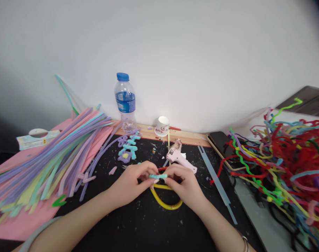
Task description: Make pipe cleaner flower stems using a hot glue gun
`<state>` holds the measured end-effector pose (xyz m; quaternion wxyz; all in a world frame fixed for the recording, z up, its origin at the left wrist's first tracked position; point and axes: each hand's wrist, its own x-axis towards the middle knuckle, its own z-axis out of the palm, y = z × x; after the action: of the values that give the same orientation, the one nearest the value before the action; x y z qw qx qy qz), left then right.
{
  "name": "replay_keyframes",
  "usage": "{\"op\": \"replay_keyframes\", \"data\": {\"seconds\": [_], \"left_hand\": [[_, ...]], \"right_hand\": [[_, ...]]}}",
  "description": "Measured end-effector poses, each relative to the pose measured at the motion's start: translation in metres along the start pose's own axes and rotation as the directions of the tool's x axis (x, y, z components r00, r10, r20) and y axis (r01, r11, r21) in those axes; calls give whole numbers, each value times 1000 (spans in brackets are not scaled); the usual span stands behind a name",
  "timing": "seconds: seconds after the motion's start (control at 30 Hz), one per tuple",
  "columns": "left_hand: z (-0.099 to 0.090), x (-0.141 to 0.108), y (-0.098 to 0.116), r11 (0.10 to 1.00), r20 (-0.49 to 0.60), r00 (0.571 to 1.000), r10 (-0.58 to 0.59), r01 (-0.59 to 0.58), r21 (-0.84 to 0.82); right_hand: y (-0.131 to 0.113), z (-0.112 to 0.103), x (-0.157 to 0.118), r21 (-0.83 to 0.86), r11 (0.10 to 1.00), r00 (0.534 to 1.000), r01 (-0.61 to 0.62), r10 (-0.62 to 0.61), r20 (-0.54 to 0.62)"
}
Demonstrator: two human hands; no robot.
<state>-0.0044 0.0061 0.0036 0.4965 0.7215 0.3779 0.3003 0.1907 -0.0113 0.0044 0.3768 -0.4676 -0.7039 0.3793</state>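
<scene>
Bare forearms (88,211) come in from the lower left and lower right, over a black mat (133,227) on a wooden bench (196,136). At centre, the left hand (134,180) and right hand (185,185) each pinch one end of a short, fuzzy turquoise piece (158,176), fingertips close together, above the mat. Just below it is a yellow loop (166,205), partly hidden by the hands.

Beyond the right hand, a pale pink glue gun (183,161) with a browned nozzle lies on its side. Further right is a long translucent strip (214,175), then a dark phone (224,145) partly covered by a large tangle of bright pipe cleaners (293,154), mostly red.

Beyond the left hand sit a bumpy turquoise stem (131,147) and a purple flower (125,157) with a yellow centre. Pastel pipe cleaners (70,154) fan across a pink sheet (66,125) at left, beside a patterned box (34,139).

Against the wall stands a clear bottle (128,124), blue-capped; whether it holds liquid cannot be told. Right of it is a white paper cup (162,126), its contents hidden.
</scene>
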Motion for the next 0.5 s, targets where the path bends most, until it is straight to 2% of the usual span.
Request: {"op": "replay_keyframes", "data": {"seconds": [0.1, 0.2, 0.27, 0.37, 0.5], "left_hand": [[-1, 1, -1, 999, -45, 998, -40, 38, -34], [-4, 2, -3, 998, -160, 985, -62, 57, -36], [-7, 2, -4, 996, -280, 956, -86, 76, -47], [-14, 4, -7, 990, -437, 890, -126, 84, -115], [-23, 8, -14, 979, -540, 831, -130, 22, -201]], "right_hand": [[3, 0, 1, 15, 1000, 1000, 0, 0, -9], [6, -1, 1, 0, 1000, 998, 23, -23, -53], [7, -2, 1, -37, 999, 994, 40, -43, -104], [7, -5, -1, -131, 990, 984, 50, -71, -164], [6, -6, -3, -220, 972, 984, 79, -111, -139]]}}
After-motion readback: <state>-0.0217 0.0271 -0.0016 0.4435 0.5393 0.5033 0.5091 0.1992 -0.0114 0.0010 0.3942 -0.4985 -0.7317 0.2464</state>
